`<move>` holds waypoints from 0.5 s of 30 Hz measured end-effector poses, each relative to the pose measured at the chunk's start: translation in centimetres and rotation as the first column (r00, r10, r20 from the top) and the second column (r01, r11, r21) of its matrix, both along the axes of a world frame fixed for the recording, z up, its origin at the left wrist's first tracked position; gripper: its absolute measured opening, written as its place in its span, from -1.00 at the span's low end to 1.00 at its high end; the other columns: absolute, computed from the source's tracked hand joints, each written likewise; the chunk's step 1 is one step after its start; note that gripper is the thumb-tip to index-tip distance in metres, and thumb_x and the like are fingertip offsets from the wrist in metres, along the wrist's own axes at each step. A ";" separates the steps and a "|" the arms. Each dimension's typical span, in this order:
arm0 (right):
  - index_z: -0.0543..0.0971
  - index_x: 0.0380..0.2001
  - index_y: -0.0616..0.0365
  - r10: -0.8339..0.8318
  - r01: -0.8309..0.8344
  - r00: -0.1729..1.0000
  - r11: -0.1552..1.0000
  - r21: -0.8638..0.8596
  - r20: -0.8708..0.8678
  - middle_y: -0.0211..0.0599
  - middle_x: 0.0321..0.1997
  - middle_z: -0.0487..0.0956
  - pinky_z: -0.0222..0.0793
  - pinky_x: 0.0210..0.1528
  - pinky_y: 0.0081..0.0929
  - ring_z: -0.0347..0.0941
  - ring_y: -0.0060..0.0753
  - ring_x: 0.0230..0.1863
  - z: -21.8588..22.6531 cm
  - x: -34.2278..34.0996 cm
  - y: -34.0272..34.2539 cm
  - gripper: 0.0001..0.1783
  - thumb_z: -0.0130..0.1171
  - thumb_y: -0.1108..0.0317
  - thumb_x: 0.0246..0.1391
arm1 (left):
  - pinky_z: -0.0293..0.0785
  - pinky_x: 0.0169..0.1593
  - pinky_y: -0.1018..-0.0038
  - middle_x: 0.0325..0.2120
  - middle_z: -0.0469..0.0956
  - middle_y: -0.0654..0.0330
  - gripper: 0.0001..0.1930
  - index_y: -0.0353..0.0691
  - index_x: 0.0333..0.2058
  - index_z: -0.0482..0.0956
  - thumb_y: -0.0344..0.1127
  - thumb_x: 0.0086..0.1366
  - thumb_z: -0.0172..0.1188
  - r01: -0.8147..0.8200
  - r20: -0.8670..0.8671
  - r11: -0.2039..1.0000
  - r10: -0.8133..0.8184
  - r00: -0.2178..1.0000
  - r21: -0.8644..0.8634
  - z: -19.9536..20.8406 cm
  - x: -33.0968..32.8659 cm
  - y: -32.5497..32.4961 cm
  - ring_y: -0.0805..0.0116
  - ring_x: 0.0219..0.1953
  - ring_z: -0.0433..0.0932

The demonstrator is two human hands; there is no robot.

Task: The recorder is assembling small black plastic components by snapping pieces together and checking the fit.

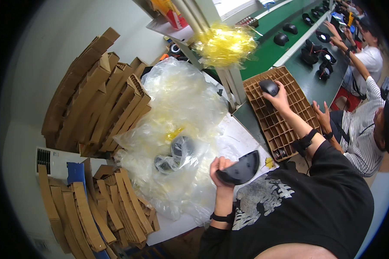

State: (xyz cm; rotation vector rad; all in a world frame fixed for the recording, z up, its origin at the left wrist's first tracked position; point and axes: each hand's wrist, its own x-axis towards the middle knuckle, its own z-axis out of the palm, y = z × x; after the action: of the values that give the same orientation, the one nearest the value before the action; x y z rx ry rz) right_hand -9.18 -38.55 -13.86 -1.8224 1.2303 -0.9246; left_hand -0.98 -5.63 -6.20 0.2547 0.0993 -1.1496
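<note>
My left hand (219,169) grips a black half-round plastic shell (245,167) by one end, in front of my shirt and beside the white table. Reaching out to the right, my right hand (280,100) is closed on a smaller black domed plastic cover (269,87). This cover is above the far part of a brown cardboard divider box (285,121); whether it touches the dividers I cannot tell. On the table, a heap of clear plastic bags (177,99) spreads out left of both hands. Dark round parts (182,147) lie within the bags.
Stacked cardboard dividers (86,95) stand at the left, with more (95,207) below. Yellow film strips (224,45) hang on a post. Beyond it runs a green conveyor (263,52) with black parts. A co-worker in a striped shirt (361,116) sits close at my right.
</note>
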 end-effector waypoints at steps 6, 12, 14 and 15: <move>0.21 0.17 0.21 0.253 -0.450 0.762 0.869 -0.206 -0.597 0.15 0.23 0.17 -0.01 0.27 -0.05 0.04 0.18 0.26 -4.2 -4.6 1.1 -0.03 0.36 -0.07 -0.25 | 0.15 -0.41 0.46 -0.74 0.12 0.34 -0.57 -0.02 -0.65 0.11 0.05 0.34 -0.30 -0.099 0.005 0.995 0.098 0.995 0.025 -1.4 2.8 2.6 0.48 -0.61 0.19; 0.34 0.11 0.19 0.749 -0.990 0.123 0.049 0.131 0.651 -0.23 -0.01 0.48 0.38 -0.07 -0.51 0.46 -0.46 -0.10 12.3 -0.1 10.9 -0.36 0.31 0.30 -0.04 | 0.15 -0.44 0.46 -0.75 0.10 0.38 -0.55 0.01 -0.64 0.09 0.12 0.35 -0.31 -0.093 -0.006 0.994 0.092 0.996 -0.064 -1.1 2.9 2.8 0.50 -0.63 0.14; 0.54 -0.20 0.24 0.871 -0.961 0.263 0.196 0.197 0.415 -0.33 -0.28 0.58 0.39 -0.20 -0.56 0.48 -0.54 -0.27 13.4 0.3 11.7 -0.68 0.30 0.37 -0.04 | 0.45 -0.20 0.33 -0.61 0.51 0.22 -0.52 -0.05 -0.59 0.37 0.12 0.34 -0.27 -0.104 0.097 0.984 0.119 0.988 -0.146 -0.9 3.0 3.0 0.32 -0.49 0.49; 0.54 -0.49 0.28 0.858 -0.942 0.336 0.301 0.148 0.388 -0.38 -0.45 0.57 0.39 -0.23 -0.58 0.47 -0.56 -0.33 14.8 0.0 12.3 -0.88 0.29 0.49 -0.05 | 0.45 -0.20 0.33 -0.61 0.51 0.22 -0.52 -0.05 -0.59 0.37 0.12 0.34 -0.27 -0.099 0.097 0.984 0.115 0.989 -0.149 -1.3 3.4 3.6 0.32 -0.49 0.49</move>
State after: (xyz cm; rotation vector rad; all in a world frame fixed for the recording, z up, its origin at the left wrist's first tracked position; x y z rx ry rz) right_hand -9.18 -26.28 0.96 -1.6366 0.0044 -0.1764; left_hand 2.44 -2.06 -7.53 0.1797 -0.0625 -1.0290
